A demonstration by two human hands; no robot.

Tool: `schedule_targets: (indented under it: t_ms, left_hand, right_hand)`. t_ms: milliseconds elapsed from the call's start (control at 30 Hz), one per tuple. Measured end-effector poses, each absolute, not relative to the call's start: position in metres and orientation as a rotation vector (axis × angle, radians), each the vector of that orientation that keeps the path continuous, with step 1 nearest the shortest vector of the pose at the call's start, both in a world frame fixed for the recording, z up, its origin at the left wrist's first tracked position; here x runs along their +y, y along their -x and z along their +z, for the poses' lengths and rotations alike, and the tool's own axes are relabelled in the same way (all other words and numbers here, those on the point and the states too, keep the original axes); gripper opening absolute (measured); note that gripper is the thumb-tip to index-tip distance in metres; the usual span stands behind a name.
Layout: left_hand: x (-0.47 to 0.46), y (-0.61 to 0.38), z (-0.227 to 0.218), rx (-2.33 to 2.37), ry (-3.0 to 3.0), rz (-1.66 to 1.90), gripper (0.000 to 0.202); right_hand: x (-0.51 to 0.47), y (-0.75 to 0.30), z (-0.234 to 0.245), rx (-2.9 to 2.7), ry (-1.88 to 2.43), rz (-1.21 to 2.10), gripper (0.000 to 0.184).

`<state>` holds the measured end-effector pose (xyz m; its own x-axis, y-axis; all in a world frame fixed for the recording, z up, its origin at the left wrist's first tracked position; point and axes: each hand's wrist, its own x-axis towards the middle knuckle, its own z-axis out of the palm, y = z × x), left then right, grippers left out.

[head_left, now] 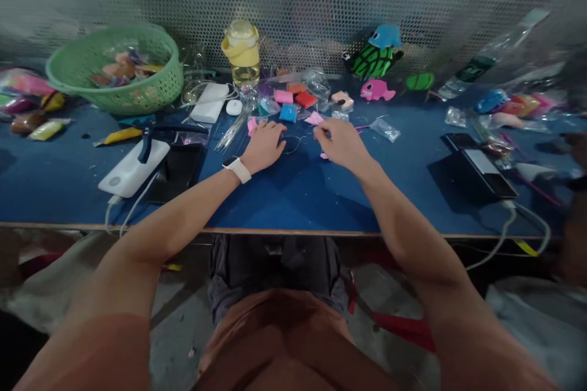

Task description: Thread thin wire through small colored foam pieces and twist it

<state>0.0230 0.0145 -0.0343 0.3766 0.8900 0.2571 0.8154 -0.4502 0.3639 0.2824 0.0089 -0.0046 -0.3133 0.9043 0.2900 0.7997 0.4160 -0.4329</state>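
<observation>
My left hand [265,145] rests palm down on the blue tabletop, thumb apart from its slightly bent fingers. A pink lump of modelling clay [252,126] lies against its fingertips. Opposite it, my right hand [343,142] is curled, fingertips drawn in toward the thumb; whatever they hold is hidden. A flat pink clay piece [314,118] lies just beyond those fingers, and a small pink bit [324,156] shows beneath the hand. Between both hands lies a thin loop of wire or thread [293,146]. Behind are a blue clay packet [288,113] and a red one [306,99].
A green basket [160,82] of clay packets stands back left, beside a yellow-lidded bottle [241,52]. Thin metal sticks [232,131] lie left of centre. Turtle and fish figures [376,90] are at the back. Cabled devices [135,168] flank me; another person's arm [578,220] is at right.
</observation>
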Motion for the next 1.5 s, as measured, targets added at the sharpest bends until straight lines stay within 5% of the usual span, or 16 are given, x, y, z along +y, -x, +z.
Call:
schedule_targets:
  t_ms: [467, 1067, 1500]
  left_hand:
    - [-0.001, -0.028, -0.017, 1.061, -1.695, 1.013, 0.013]
    - [0.021, -0.017, -0.029, 1.317, -1.529, 1.085, 0.022]
    - [0.011, -0.030, -0.030, 1.131, -1.454, 1.127, 0.014]
  right_hand:
    - [0.053, -0.321, -0.005, -2.342, 1.370, 0.441, 0.033]
    - [0.031, -0.348, 0.035, -2.620, 1.732, 0.465, 0.020]
    - [0.024, -0.331, 0.028, -2.428, 1.456, 0.417, 0.034]
